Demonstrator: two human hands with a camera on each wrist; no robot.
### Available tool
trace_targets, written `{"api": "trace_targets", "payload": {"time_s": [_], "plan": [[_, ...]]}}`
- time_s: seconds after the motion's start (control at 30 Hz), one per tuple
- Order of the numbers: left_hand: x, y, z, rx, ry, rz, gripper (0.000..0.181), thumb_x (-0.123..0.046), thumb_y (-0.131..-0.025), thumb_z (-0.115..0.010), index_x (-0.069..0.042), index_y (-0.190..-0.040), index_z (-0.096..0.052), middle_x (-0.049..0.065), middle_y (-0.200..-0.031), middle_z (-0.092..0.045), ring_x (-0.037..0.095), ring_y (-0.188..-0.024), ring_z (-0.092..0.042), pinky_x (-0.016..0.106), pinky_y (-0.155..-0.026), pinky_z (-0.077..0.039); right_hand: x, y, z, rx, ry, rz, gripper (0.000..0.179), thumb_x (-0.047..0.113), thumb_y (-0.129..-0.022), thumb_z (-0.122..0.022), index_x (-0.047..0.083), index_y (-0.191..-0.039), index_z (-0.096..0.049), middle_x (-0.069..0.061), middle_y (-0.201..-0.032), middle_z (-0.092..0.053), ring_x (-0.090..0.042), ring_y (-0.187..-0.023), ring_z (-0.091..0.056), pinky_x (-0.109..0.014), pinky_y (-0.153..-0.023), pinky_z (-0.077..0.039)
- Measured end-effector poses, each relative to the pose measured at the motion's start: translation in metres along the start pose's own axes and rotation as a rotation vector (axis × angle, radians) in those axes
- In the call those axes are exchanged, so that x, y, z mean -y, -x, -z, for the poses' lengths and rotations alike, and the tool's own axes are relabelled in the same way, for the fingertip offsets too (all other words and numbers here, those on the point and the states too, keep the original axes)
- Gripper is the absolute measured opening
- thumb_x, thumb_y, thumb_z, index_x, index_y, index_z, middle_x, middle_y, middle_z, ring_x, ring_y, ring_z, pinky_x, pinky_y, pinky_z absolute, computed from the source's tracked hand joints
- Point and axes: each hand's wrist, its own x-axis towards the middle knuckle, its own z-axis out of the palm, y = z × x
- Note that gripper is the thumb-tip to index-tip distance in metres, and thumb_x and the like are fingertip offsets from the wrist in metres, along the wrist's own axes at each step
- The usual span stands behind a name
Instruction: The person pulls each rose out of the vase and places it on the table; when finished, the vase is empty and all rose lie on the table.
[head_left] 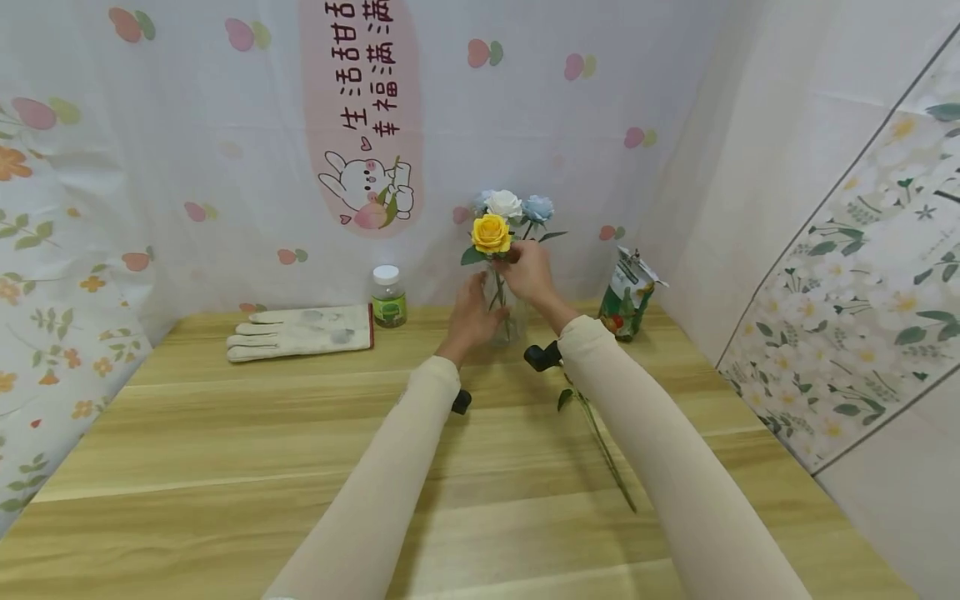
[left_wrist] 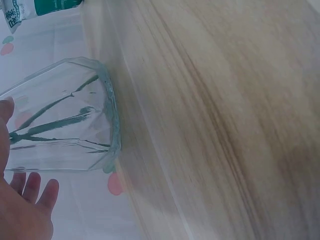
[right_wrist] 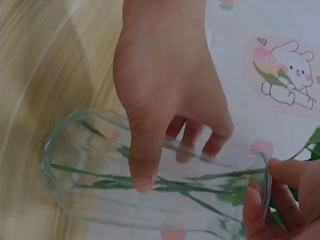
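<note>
A clear glass vase (right_wrist: 100, 160) stands on the table near the back wall with several green stems inside. My left hand (head_left: 474, 312) grips it around the body, thumb on the near side and fingers behind. At the vase's mouth my right hand (head_left: 531, 273) pinches the yellow rose (head_left: 491, 234) just below its bloom; its fingers curl by the rim, and leaves partly hide the grip. A white rose (head_left: 504, 204) and pale blue roses (head_left: 537, 208) rise behind the yellow one. Another flower stem (head_left: 603, 450) lies under my right forearm, which hides its upper end.
To the left lie a white work glove (head_left: 300, 333) and a small jar with a white lid (head_left: 388, 298). A green packet (head_left: 628, 296) stands at the back right. Printed curtains hang behind and beside the wooden table (head_left: 262, 467).
</note>
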Motion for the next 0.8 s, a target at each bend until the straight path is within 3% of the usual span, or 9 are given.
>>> {"api": "trace_targets", "payload": {"time_s": [0.27, 0.5, 0.8], "plan": [[0.0, -0.002, 0.001, -0.003, 0.026, -0.009, 0.075, -0.031, -0.094, -0.07, -0.006, -0.151, -0.028, 0.016, -0.151, -0.036, 0.031, -0.14, -0.034, 0.043, -0.113, -0.035, 0.006, 0.002, 0.007, -0.007, -0.019, -0.003, 0.029, 0.006, -0.093, -0.068, 0.001, -0.122, -0.069, -0.015, -0.118, -0.07, -0.03, -0.113, -0.064, -0.044, -0.096, -0.052], [-0.002, 0.002, 0.001, 0.014, 0.005, 0.016, 0.075, -0.036, -0.095, -0.067, -0.007, -0.152, -0.027, 0.014, -0.153, -0.034, 0.029, -0.142, -0.031, 0.042, -0.113, -0.034, 0.009, 0.009, 0.008, -0.053, -0.042, 0.05, 0.031, 0.014, -0.098, -0.064, 0.004, -0.127, -0.065, -0.015, -0.112, -0.072, -0.03, -0.083, -0.069, -0.04, -0.072, -0.058], [-0.002, 0.003, 0.003, 0.022, -0.018, -0.007, 0.076, -0.034, -0.096, -0.067, -0.007, -0.152, -0.025, 0.015, -0.153, -0.035, 0.03, -0.142, -0.031, 0.042, -0.114, -0.033, 0.013, 0.013, 0.014, -0.16, -0.026, 0.209, 0.022, 0.011, -0.099, -0.061, 0.001, -0.115, -0.072, -0.016, -0.101, -0.074, -0.028, -0.073, -0.07, -0.035, -0.063, -0.056]]}}
